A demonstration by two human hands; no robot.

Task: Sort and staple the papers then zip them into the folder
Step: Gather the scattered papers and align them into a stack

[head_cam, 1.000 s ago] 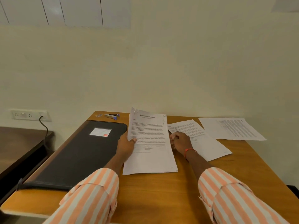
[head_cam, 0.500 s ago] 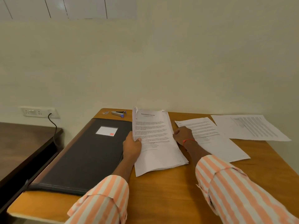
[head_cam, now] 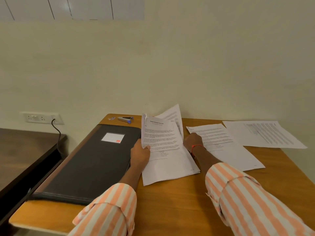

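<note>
Two hands at the paper stack [head_cam: 164, 140]: left hand [head_cam: 139, 155] tight around its edge, right hand [head_cam: 193, 142] beside it, grip impossible to tell.

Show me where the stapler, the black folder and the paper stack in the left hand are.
stapler [head_cam: 124, 118], head view, on its silver body.
black folder [head_cam: 88, 167], head view, on the bare cover below its label.
paper stack [head_cam: 162, 138], head view, on the printed top sheet.
</note>
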